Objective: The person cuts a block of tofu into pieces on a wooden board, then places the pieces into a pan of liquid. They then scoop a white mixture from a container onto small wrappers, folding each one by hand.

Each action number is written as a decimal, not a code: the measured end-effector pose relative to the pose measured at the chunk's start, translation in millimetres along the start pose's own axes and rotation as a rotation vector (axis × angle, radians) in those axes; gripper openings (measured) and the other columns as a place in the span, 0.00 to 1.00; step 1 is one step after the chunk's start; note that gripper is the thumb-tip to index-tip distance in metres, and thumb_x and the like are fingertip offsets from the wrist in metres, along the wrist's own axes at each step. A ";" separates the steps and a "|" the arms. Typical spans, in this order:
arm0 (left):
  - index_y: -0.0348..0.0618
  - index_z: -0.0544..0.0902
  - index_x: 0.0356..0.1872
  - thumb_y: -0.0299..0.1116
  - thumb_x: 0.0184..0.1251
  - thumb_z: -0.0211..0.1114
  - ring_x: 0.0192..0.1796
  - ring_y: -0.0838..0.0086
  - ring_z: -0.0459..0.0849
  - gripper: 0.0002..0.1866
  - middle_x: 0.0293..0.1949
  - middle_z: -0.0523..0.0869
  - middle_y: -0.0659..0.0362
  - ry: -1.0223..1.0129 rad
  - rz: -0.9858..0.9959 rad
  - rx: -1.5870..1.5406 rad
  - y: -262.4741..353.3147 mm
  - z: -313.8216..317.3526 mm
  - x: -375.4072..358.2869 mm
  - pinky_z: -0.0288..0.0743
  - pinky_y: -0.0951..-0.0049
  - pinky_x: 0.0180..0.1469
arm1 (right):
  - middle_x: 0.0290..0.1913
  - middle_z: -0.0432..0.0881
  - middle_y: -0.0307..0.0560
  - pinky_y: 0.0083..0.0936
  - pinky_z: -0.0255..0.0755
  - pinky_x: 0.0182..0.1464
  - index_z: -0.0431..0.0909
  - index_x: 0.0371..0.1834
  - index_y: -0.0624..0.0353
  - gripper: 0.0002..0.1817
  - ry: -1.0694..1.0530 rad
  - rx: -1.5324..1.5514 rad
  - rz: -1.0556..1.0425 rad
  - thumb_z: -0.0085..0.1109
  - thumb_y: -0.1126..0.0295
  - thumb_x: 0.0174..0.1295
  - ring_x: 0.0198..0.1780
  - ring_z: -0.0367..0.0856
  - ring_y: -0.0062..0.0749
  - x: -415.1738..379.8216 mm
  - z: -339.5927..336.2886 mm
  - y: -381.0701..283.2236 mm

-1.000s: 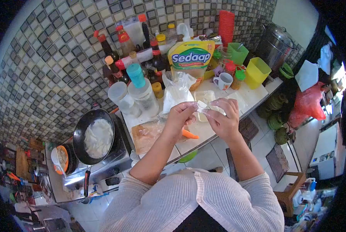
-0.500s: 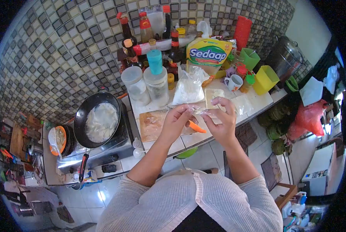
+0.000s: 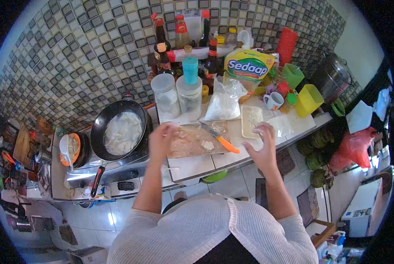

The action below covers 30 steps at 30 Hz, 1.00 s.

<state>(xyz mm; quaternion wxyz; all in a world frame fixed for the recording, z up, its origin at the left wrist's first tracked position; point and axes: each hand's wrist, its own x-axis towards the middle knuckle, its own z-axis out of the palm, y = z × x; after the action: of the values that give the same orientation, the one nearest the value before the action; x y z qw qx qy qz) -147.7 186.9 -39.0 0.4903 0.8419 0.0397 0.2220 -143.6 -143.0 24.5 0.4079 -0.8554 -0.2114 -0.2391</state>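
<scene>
My left hand (image 3: 160,140) is over the left end of a floury wooden cutting board (image 3: 186,143). Motion blurs its fingers, so whether it holds anything cannot be told. My right hand (image 3: 264,147) is open, thumb and fingers apart, beside the lower right of a shallow cream tray (image 3: 250,127). A knife with an orange handle (image 3: 227,144) lies slanted on the board, its handle reaching past the front edge. Left of the knife lies a small pale flat piece (image 3: 208,145). Behind the board stands a clear bag of white powder (image 3: 223,103).
Left of the board, a black wok (image 3: 101,149) with pale pieces in cloudy liquid sits on the stove. An orange-rimmed bowl (image 3: 75,149) holds a white slotted spoon (image 3: 65,149). Plastic canisters (image 3: 165,99), sauce bottles (image 3: 160,33) and a mug (image 3: 274,100) line the back.
My hands were close together over the board, fingers on something small and pale. They have parted: the left moved left, and the right moved slightly right and down. The knife is more exposed.
</scene>
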 end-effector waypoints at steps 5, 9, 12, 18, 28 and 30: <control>0.56 0.86 0.44 0.42 0.63 0.63 0.38 0.66 0.86 0.11 0.37 0.88 0.59 0.233 -0.303 0.768 -89.6 -127.7 3.1 0.77 0.64 0.40 | 0.51 0.71 0.49 0.29 0.69 0.48 0.73 0.43 0.57 0.21 -0.005 -0.028 0.273 0.71 0.75 0.45 0.50 0.74 0.36 -34.4 -19.4 36.1; 0.65 0.86 0.43 0.42 0.60 0.64 0.44 0.63 0.85 0.10 0.43 0.86 0.63 0.254 -0.443 1.147 -123.7 -180.3 13.0 0.76 0.55 0.44 | 0.52 0.70 0.44 0.28 0.69 0.44 0.73 0.44 0.55 0.20 0.010 0.014 0.315 0.68 0.75 0.47 0.45 0.75 0.31 -48.1 -18.4 53.4; 0.61 0.86 0.39 0.43 0.57 0.67 0.50 0.66 0.80 0.09 0.44 0.83 0.69 0.382 -0.348 1.221 -116.3 -171.4 15.5 0.69 0.49 0.50 | 0.52 0.71 0.43 0.27 0.69 0.43 0.73 0.45 0.54 0.18 0.009 0.060 0.391 0.66 0.74 0.51 0.45 0.76 0.29 -46.4 -18.2 59.5; 0.51 0.86 0.30 0.43 0.56 0.69 0.49 0.66 0.81 0.09 0.43 0.85 0.67 0.046 -0.005 0.797 -39.4 -53.6 16.6 0.71 0.54 0.46 | 0.48 0.75 0.49 0.31 0.70 0.48 0.75 0.46 0.56 0.16 -0.143 -0.073 0.298 0.64 0.71 0.54 0.47 0.76 0.39 -33.0 -21.3 98.3; 0.58 0.85 0.45 0.44 0.54 0.69 0.49 0.66 0.80 0.16 0.43 0.83 0.64 -0.383 0.406 0.526 27.0 78.4 -22.8 0.67 0.52 0.52 | 0.49 0.78 0.53 0.40 0.72 0.53 0.69 0.62 0.49 0.32 -0.365 -0.526 0.428 0.67 0.60 0.52 0.52 0.77 0.49 -42.6 4.0 121.2; 0.55 0.85 0.43 0.44 0.51 0.70 0.46 0.65 0.82 0.17 0.40 0.84 0.63 -0.522 0.331 0.503 10.6 85.3 -19.4 0.70 0.56 0.50 | 0.42 0.81 0.50 0.33 0.74 0.47 0.72 0.60 0.52 0.27 -0.313 -0.260 0.486 0.64 0.67 0.54 0.43 0.81 0.42 -54.0 20.1 160.2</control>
<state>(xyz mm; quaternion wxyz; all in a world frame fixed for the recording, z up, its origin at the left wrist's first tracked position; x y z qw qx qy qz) -131.5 107.0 -72.5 0.2198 0.9589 -0.1692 0.0601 -92.6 -228.5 -113.6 0.3031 -0.9522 -0.0285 -0.0251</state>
